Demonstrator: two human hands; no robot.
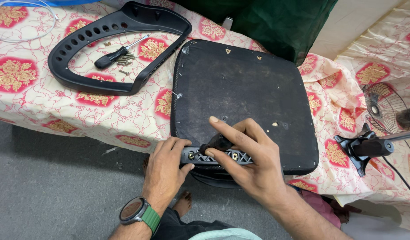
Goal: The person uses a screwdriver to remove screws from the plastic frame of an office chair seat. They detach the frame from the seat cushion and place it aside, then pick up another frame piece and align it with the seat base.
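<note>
An upturned black chair seat (245, 89) lies on a cloth-covered bed. A black plastic bracket (222, 156) with brass-coloured screw holes sits at the seat's near edge. My left hand (167, 171), with a watch on a green strap, steadies the bracket's left end. My right hand (245, 153) grips a black-handled screwdriver (217, 143) whose tip meets the bracket near its left hole.
A black curved chair back frame (96, 84) lies at the left with a second screwdriver (116, 54) and several loose screws (125, 60) inside it. A chair base arm (369, 146) and a floor fan (385, 106) are at the right. Grey floor lies below.
</note>
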